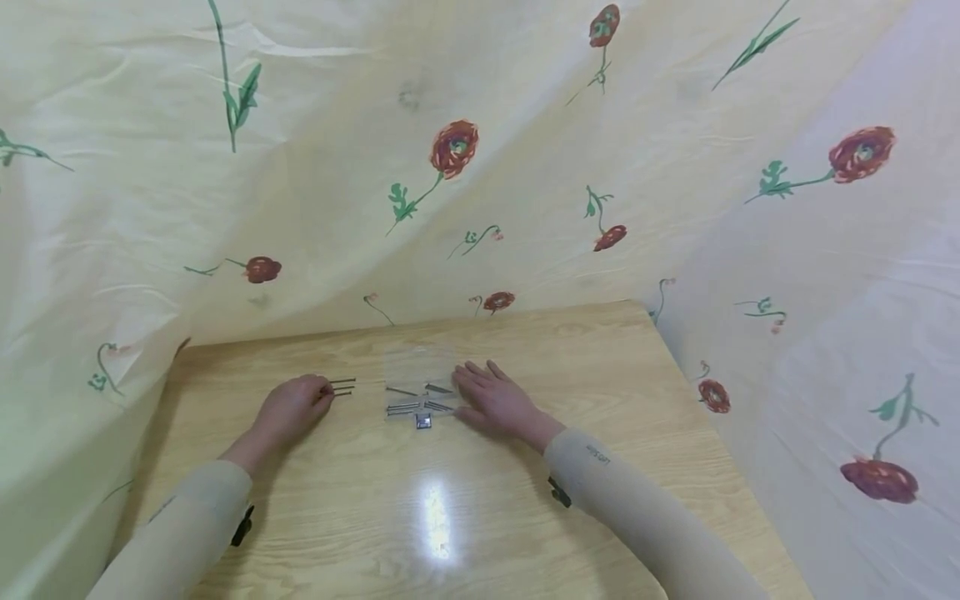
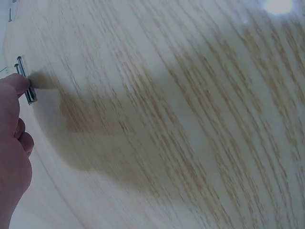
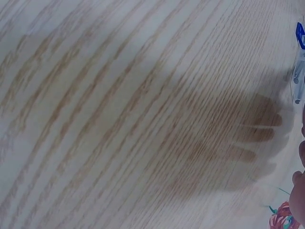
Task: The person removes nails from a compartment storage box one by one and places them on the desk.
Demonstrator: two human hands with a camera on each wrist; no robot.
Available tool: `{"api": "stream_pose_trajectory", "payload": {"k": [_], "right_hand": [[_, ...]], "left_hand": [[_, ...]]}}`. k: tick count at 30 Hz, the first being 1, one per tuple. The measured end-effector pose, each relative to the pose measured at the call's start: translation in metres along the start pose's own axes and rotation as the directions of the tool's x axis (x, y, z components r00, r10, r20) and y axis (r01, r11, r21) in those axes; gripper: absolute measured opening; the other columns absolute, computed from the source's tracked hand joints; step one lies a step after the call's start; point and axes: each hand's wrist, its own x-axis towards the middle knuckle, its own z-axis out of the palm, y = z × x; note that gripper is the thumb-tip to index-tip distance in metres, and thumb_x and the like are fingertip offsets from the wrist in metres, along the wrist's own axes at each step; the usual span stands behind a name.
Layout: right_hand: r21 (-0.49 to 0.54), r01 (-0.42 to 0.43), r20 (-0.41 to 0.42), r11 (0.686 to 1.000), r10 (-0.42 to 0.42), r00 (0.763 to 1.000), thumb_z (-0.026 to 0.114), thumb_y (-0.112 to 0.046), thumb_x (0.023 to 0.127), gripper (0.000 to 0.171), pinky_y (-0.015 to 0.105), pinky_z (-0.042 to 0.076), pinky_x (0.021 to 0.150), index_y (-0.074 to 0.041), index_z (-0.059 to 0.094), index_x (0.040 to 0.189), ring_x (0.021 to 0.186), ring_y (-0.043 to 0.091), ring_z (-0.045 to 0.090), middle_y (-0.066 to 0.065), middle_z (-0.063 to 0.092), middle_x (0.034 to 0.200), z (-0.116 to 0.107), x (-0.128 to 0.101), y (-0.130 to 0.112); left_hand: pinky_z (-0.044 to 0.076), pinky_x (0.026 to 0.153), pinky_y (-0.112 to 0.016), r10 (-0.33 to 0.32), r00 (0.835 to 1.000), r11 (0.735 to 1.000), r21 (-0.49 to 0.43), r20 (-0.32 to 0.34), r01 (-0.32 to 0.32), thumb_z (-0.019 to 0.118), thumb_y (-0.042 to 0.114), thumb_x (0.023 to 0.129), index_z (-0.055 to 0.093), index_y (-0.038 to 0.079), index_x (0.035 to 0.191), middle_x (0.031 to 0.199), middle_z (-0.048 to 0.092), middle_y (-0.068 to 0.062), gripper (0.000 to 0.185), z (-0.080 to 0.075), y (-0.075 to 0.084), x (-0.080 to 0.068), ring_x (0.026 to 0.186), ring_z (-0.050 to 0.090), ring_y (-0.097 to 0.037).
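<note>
My left hand (image 1: 296, 406) pinches near the ends of a few thin metal nails (image 1: 343, 387) that lie side by side, pointing right. In the left wrist view, a thumb and finger are at the shanks of the nails (image 2: 26, 85), close over the table. A clear plastic case (image 1: 405, 362) sits right of these, with several more nails (image 1: 403, 407) in its near half and a small blue-edged latch (image 1: 423, 422) at its front. Against the case's right side rests my right hand (image 1: 498, 402), palm down, fingers extended. Only its fingertips show in the right wrist view, near the blue latch (image 3: 300, 36).
A light wood-grain table (image 1: 360, 517) lies under everything, with a bright reflection near its front. Cloth with red flowers (image 1: 322, 167) hangs behind the table and down both sides. Both forearms wear pale sleeves (image 1: 622, 508).
</note>
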Motion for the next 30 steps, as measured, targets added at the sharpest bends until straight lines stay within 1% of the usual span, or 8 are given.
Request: {"api": "stream_pose_trajectory", "payload": {"k": [5, 10, 12, 16, 19, 22, 27, 30], "right_hand": [[-0.013, -0.010, 0.010, 1.000, 0.010, 1.000, 0.051, -0.050, 0.111, 0.071, 0.053, 0.011, 0.132, -0.008, 0.034, 0.166, 0.161, 0.030, 0.026, 0.011, 0.032, 0.172, -0.003, 0.000, 0.001], [-0.006, -0.013, 0.017, 1.000, 0.013, 1.000, 0.052, -0.049, 0.111, 0.071, 0.053, 0.011, 0.132, -0.007, 0.035, 0.166, 0.161, 0.030, 0.027, 0.011, 0.033, 0.172, -0.005, 0.000, -0.001], [-0.003, -0.014, 0.017, 1.000, 0.014, 1.000, 0.052, -0.049, 0.111, 0.071, 0.053, 0.011, 0.132, -0.007, 0.035, 0.166, 0.161, 0.030, 0.027, 0.011, 0.033, 0.172, -0.005, 0.000, -0.001], [0.005, -0.014, 0.018, 1.000, 0.013, 1.000, 0.051, -0.049, 0.111, 0.071, 0.053, 0.010, 0.132, -0.008, 0.034, 0.166, 0.162, 0.030, 0.025, 0.010, 0.032, 0.172, -0.004, 0.000, -0.002], [0.003, -0.014, 0.016, 1.000, 0.014, 1.000, 0.051, -0.050, 0.111, 0.072, 0.053, 0.010, 0.132, -0.007, 0.034, 0.166, 0.162, 0.030, 0.025, 0.010, 0.032, 0.173, -0.003, 0.000, -0.003], [-0.005, -0.020, 0.017, 1.000, 0.020, 1.000, 0.050, -0.051, 0.111, 0.072, 0.053, 0.010, 0.132, -0.008, 0.033, 0.166, 0.162, 0.029, 0.025, 0.010, 0.031, 0.173, -0.001, -0.001, -0.003], [-0.011, -0.019, 0.002, 1.000, 0.019, 1.000, 0.051, -0.051, 0.111, 0.072, 0.052, 0.010, 0.132, -0.008, 0.034, 0.166, 0.162, 0.029, 0.025, 0.009, 0.032, 0.173, 0.001, -0.002, -0.004], [-0.011, -0.016, -0.008, 1.000, 0.016, 1.000, 0.051, -0.051, 0.111, 0.072, 0.052, 0.011, 0.132, -0.008, 0.035, 0.166, 0.162, 0.029, 0.026, 0.009, 0.033, 0.172, 0.003, -0.002, -0.006]], "left_hand": [[0.060, 0.072, -0.046, 0.030, 0.999, 1.000, -0.001, -0.014, -0.030, 0.076, 0.007, 0.096, 0.074, 0.005, 0.094, 0.089, 0.073, -0.004, 0.004, -0.001, 0.001, 0.003, 0.078, 0.069, -0.021], [0.060, 0.073, -0.047, 0.040, 0.999, 0.999, 0.008, -0.003, -0.040, 0.077, 0.010, 0.096, 0.074, 0.003, 0.096, 0.091, 0.074, -0.004, 0.007, -0.002, 0.002, 0.004, 0.080, 0.071, -0.023], [0.061, 0.075, -0.048, 0.042, 0.999, 0.999, 0.006, 0.005, -0.042, 0.077, 0.010, 0.097, 0.075, 0.003, 0.098, 0.094, 0.075, -0.006, 0.008, -0.003, 0.003, 0.003, 0.083, 0.072, -0.025], [0.061, 0.084, -0.053, 0.042, 0.999, 0.999, -0.023, 0.017, -0.042, 0.077, 0.011, 0.098, 0.078, 0.004, 0.104, 0.104, 0.078, -0.011, 0.009, -0.009, 0.009, 0.004, 0.094, 0.075, -0.032], [0.060, 0.088, -0.055, 0.073, 0.997, 0.997, -0.042, 0.026, -0.071, 0.078, 0.012, 0.097, 0.079, 0.006, 0.105, 0.107, 0.079, -0.011, 0.010, -0.015, 0.016, 0.009, 0.098, 0.075, -0.034], [0.060, 0.087, -0.054, 0.120, 0.992, 0.992, -0.047, 0.043, -0.118, 0.079, 0.012, 0.097, 0.079, 0.006, 0.105, 0.105, 0.079, -0.010, 0.010, -0.017, 0.023, 0.018, 0.097, 0.075, -0.033], [0.061, 0.085, -0.051, 0.198, 0.978, 0.980, -0.041, 0.067, -0.195, 0.078, 0.014, 0.097, 0.078, 0.006, 0.108, 0.105, 0.078, -0.009, 0.013, -0.011, 0.038, 0.034, 0.095, 0.075, -0.030], [0.061, 0.087, -0.050, 0.240, 0.968, 0.971, -0.027, 0.077, -0.239, 0.078, 0.015, 0.098, 0.078, 0.007, 0.110, 0.108, 0.079, -0.009, 0.014, -0.007, 0.048, 0.042, 0.097, 0.075, -0.029]]}}
